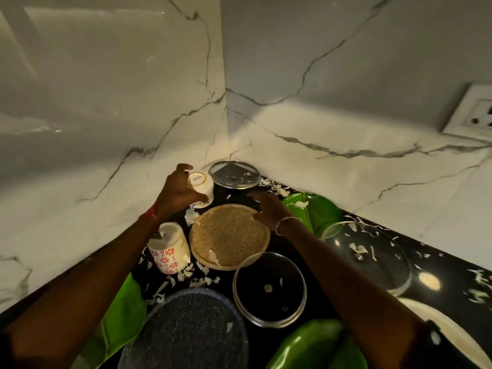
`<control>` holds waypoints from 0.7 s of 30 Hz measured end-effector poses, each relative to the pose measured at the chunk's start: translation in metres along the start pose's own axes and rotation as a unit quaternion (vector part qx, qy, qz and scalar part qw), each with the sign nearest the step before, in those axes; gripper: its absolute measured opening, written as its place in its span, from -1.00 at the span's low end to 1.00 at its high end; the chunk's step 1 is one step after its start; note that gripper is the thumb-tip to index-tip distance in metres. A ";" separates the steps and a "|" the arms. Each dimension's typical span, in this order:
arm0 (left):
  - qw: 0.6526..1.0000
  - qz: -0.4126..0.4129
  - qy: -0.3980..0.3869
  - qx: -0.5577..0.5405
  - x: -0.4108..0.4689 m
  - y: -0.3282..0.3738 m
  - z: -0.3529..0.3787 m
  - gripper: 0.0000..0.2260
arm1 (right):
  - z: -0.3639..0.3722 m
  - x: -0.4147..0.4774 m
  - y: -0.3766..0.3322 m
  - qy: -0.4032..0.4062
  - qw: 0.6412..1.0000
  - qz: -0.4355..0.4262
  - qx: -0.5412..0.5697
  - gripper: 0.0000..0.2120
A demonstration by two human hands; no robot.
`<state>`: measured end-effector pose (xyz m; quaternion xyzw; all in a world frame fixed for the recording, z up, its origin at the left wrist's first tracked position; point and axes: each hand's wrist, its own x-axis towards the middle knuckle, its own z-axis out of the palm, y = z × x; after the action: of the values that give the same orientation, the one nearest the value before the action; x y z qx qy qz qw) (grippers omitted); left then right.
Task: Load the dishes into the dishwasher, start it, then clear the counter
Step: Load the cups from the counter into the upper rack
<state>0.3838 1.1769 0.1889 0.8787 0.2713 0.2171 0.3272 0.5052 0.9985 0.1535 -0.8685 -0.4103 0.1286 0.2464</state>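
Nearest us: a speckled grey plate sits at the near edge, with green leaf-shaped plates on either side. All are waiting their turn.
Left hand: the left hand is out at the far corner. Thumb and fingers curl round a white cup that stands base-up, probably so it can be lifted straight off.
Right hand: the right hand holds nothing, fingers spread over the far rim of the tan speckled plate. We can't tell if it touches. We'd guess it's lined up for the next pick.
Dishes: everything is on the black counter. A floral mug lies tilted just left of the tan plate. A steel lid is beside the cup, a small glass lid overlaps the tan plate's near edge, and a larger glass lid lies to the right.
Dishwasher: not in view, so loading looks barely begun.
Mess: white scraps are scattered between the dishes. We reckon they get cleared last.
Watch for: the crowding, since lifting the cup could clip the steel lid.
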 end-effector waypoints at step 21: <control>0.950 0.092 -0.259 -0.151 -0.306 0.158 0.043 0.06 | -0.062 -0.374 -0.004 0.121 0.991 0.048 0.021 -0.43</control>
<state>0.2289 0.8669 0.2067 0.8665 0.0592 0.0498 0.4932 0.2934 0.6899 0.2155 -0.8910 -0.3328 0.0427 0.3059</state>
